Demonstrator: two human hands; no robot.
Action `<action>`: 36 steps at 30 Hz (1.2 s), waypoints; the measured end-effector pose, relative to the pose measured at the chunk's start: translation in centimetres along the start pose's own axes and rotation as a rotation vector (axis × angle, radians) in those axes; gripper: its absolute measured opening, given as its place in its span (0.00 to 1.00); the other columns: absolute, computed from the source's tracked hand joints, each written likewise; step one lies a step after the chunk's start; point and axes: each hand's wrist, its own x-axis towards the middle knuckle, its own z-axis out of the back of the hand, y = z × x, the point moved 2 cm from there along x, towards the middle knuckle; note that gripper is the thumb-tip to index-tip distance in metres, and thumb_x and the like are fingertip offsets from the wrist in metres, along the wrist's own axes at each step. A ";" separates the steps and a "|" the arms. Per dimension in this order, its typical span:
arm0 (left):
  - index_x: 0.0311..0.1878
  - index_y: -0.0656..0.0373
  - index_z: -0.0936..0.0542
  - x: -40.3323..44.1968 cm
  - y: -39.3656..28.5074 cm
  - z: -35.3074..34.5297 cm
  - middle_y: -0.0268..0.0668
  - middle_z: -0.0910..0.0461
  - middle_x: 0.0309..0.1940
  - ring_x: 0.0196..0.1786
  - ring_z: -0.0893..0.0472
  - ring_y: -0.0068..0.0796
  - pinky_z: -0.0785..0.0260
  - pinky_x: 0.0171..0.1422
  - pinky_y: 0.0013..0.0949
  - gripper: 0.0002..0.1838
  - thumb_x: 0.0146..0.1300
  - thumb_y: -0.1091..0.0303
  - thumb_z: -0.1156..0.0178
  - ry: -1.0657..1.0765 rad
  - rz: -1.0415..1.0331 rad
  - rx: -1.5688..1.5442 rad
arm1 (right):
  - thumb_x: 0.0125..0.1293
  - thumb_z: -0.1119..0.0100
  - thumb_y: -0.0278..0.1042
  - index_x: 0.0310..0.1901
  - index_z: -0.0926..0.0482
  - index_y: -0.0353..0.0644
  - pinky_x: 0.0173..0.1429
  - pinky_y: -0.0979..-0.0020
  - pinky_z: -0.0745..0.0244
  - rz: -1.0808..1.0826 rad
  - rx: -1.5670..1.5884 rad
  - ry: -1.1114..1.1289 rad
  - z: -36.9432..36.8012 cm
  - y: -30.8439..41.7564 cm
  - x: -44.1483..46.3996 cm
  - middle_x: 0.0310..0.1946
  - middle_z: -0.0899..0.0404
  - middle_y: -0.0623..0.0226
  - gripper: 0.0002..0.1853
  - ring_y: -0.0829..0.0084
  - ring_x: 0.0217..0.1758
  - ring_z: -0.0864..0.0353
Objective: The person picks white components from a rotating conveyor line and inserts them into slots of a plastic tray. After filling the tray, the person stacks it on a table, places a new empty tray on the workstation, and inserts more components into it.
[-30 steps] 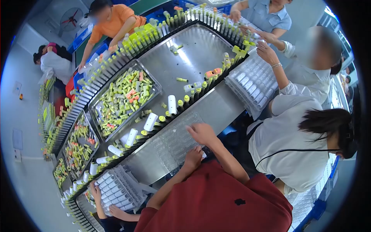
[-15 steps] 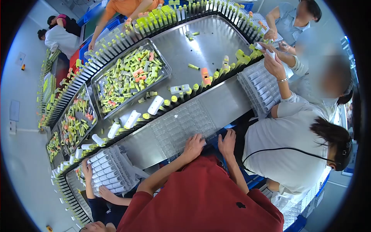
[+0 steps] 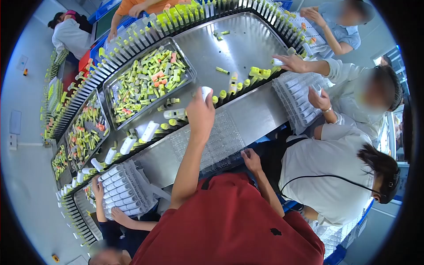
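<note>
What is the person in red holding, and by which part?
The left hand holds a white piece at the fingertips; which part they grip cannot be told. Nothing shows in the right hand.

The worktop (image 3: 260, 108) looks like smooth, glossy metal, the tray (image 3: 187, 73) shiny metal too, the blister sheet (image 3: 216, 137) clear, bumpy, glossy plastic, and the red shirt (image 3: 229, 221) matt cloth
</note>
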 end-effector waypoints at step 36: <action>0.50 0.68 0.16 -17.7 -16.5 28.0 0.47 0.17 0.53 0.59 0.19 0.45 0.24 0.62 0.48 0.23 0.63 0.56 0.39 0.686 -2.038 -1.497 | 0.53 0.16 0.23 0.41 0.20 0.41 0.41 0.80 0.32 0.190 0.712 -1.074 10.9 18.8 -28.9 0.33 0.22 0.79 0.20 0.87 0.35 0.26</action>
